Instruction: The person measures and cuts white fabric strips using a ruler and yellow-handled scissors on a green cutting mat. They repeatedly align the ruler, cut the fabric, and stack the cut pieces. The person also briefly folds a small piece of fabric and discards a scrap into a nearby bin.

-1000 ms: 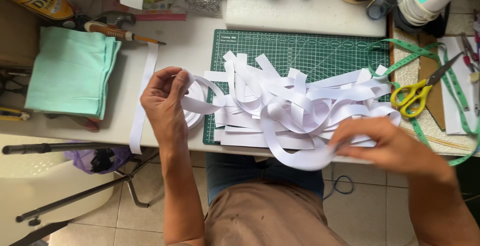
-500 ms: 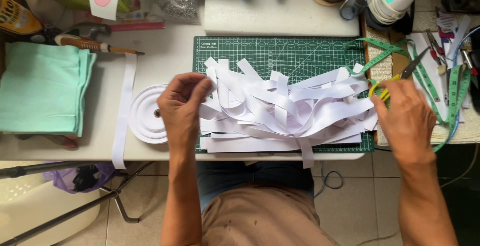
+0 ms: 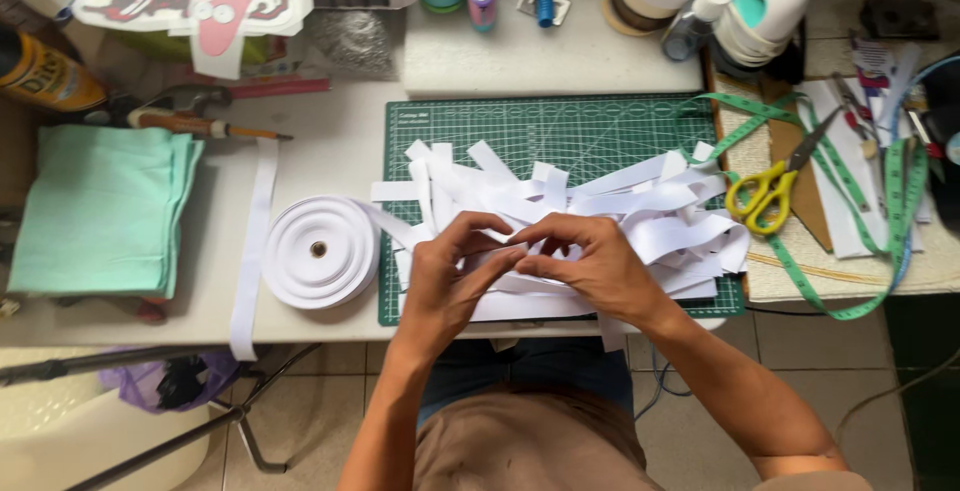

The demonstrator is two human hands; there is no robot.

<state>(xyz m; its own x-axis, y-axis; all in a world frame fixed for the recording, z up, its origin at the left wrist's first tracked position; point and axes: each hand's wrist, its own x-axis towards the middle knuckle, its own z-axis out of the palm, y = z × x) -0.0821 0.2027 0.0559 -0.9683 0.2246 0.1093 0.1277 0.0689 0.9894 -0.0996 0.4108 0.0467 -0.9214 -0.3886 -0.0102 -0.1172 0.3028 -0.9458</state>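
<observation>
One green cutting mat (image 3: 560, 126) is lying under a heap of white ribbon strips (image 3: 600, 211), too tangled for counting. Both hands are now meeting over the mat's near edge: the right hand (image 3: 590, 271), by the scissors half a second ago, is pinching a strip with the left hand (image 3: 450, 286), suggesting sorting. One ribbon roll (image 3: 318, 251) is sitting left of the mat, one pair of yellow scissors (image 3: 765, 191) right.

Bright even daylight, soft shadows, sharp focus, slight edge distortion

ribbon roll (image 3: 318, 250) left, scissors (image 3: 765, 191) right
</observation>
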